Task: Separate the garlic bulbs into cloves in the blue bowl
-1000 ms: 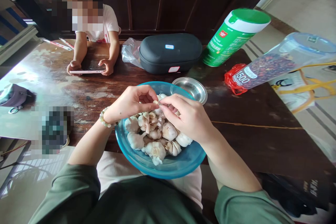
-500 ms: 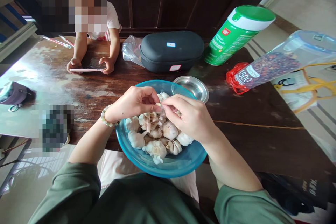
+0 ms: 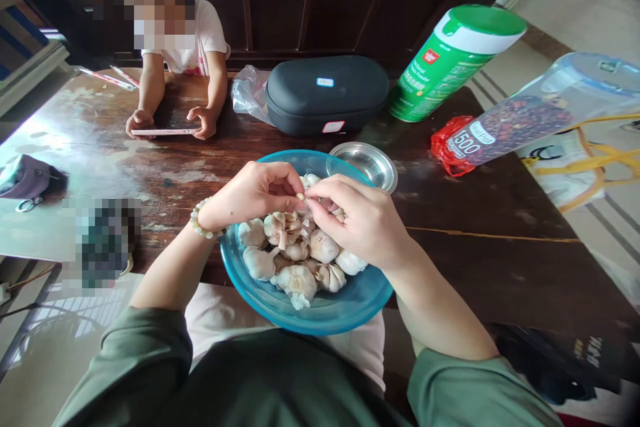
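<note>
A blue bowl [image 3: 310, 322] with several garlic bulbs [image 3: 324, 246] sits at the table's near edge, partly over my lap. Above the bulbs, my left hand [image 3: 255, 195], with a beaded bracelet at the wrist, pinches a small garlic clove [image 3: 301, 197] between thumb and forefinger. My right hand [image 3: 361, 219] meets it there, its thumb and fingertips closed at the clove's right side. The fingers cover most of the clove. Just behind the bowl is a small metal dish [image 3: 383, 170], partly hidden by the bowl's rim.
Across the dark wooden table [image 3: 475, 280], a person [image 3: 213, 47] holds a phone [image 3: 165, 132]. A black case [image 3: 327, 97], a green canister [image 3: 445, 70] and a tall clear container [image 3: 520, 123] with a red bag [image 3: 453, 147] stand along the back. A small pouch [image 3: 27, 177] lies left.
Both hands stay over the bowl with the clove between their fingertips; the fingers have shifted only slightly. The camera view has moved a little.
</note>
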Tool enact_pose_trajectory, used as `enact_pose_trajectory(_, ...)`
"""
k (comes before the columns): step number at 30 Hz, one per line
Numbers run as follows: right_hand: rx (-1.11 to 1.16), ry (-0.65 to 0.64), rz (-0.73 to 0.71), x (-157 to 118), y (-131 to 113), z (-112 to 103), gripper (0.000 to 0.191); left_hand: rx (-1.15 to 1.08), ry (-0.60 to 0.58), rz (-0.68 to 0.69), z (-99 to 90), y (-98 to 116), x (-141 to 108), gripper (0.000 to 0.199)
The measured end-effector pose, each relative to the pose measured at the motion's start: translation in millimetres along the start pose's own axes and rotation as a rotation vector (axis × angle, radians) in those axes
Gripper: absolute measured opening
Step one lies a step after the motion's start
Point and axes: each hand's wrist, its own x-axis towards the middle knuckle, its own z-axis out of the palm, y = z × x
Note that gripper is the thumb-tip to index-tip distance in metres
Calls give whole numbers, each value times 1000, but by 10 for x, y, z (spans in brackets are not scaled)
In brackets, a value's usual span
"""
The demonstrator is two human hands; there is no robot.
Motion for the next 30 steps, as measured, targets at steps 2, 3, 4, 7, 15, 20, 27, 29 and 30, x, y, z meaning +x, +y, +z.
enact_pose_trajectory(2,-12,-12,-11,-2,2,1,9,6,-9,5,-3,-1,0,31)
enact_pose_trajectory(3,-19,-17,-15,-1,4,1,10,13,-14,7,-5,-1,-1,30)
enact_pose_trajectory(4,-26,-20,-20,0,5,1,10,23,-19,10,-7,0,-1,30)
enact_pose_trajectory(7,-42,-27,-43,4,2,-2,11,67,-30,21,-12,5,0,29)
enact_pose_trajectory(15,-85,-86,-52,10,-16,-6,16,176,-91,31,-25,15,0,27)
enact_pose_trajectory(20,-85,-48,5,9,-3,6,14,157,-95,32,-21,26,-9,25)
enact_pose_trajectory(27,-38,2,64,13,-2,-1,13,93,-41,27,-7,4,-3,26)
enact_pose_trajectory(29,-14,7,79,10,1,-7,13,42,-14,20,-6,-9,0,27)
enact_pose_trajectory(30,-3,10,84,8,2,-11,13,11,5,17,-6,-14,1,28)
